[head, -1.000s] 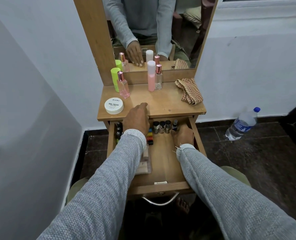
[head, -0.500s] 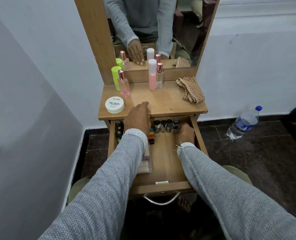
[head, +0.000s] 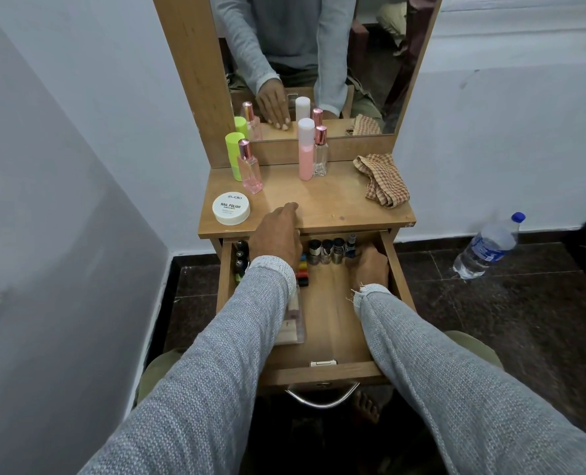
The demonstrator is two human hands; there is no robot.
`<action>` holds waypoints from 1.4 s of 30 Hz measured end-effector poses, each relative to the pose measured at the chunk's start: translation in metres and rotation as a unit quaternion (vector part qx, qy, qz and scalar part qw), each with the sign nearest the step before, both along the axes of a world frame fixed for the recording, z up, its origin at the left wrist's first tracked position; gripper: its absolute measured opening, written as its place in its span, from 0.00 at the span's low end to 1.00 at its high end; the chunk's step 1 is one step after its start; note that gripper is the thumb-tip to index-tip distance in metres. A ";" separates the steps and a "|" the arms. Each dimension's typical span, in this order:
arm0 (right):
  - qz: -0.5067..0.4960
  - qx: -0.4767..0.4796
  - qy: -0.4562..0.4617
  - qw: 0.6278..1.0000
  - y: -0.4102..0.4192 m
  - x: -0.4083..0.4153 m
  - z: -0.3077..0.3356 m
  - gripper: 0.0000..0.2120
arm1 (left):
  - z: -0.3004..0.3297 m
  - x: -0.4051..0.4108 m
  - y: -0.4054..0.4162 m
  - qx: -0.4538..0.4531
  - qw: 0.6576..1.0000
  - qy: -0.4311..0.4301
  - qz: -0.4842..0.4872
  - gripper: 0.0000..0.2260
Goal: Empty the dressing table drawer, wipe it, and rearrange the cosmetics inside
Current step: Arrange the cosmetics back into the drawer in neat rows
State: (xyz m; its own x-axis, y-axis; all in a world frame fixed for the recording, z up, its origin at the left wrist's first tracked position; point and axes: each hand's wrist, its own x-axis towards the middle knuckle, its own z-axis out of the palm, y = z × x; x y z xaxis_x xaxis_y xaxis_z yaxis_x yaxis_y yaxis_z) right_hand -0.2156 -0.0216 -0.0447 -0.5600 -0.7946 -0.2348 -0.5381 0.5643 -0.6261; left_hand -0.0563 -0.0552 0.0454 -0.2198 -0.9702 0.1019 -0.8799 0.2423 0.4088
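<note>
- Head view: drawer [head: 322, 373] of the dressing table [head: 336, 207] stands pulled out toward the person, its metal handle [head: 322, 399] nearest the camera.
- Both grey sleeves cross the drawer and hide much of its floor; a flat clear packet [head: 293, 323] lies along its left side, partly under the left sleeve.
- Right hand [head: 370, 265] is inside the drawer at the back right corner, fingers curled downward; what they hold, if anything, cannot be told.
- Small nail polish bottles [head: 327, 250] stand in a row at the drawer's back, just beside the right hand; a strip of coloured pieces [head: 301, 272] lies left of them.
- Left hand [head: 277, 234] rests flat on the tabletop's front edge, fingers relaxed, holding nothing.
- Tabletop: white tub [head: 231, 209] front left; green bottle [head: 235, 156], pink perfume bottle [head: 250, 168], pink tube [head: 306, 150], clear bottle [head: 320, 152] at the back; checked cloth [head: 384, 180] right.
- Mirror [head: 319, 63] behind; white walls, dark floor; water bottle [head: 487, 248] against the right wall.
</note>
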 end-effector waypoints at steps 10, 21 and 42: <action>0.003 0.010 -0.007 1.000 0.002 0.000 0.001 0.12 | 0.001 0.000 0.001 -0.004 1.000 0.000 0.001 0.21; -0.037 -0.042 -0.043 0.998 0.011 0.007 0.010 0.19 | 0.003 -0.001 0.004 0.000 1.000 0.000 0.001 0.21; 0.130 -0.302 0.046 0.943 -0.014 0.016 0.087 0.04 | 0.002 -0.001 -0.001 0.002 1.000 0.002 -0.005 0.19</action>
State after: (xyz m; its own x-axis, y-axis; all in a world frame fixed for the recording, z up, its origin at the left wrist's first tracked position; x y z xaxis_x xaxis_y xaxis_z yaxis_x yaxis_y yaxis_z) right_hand -0.1996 -0.0353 0.0425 -0.3240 -0.8812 0.3442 -0.6766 -0.0384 -0.7353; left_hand -0.0571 -0.0558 0.0476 -0.2289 -0.9684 0.0994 -0.8762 0.2494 0.4124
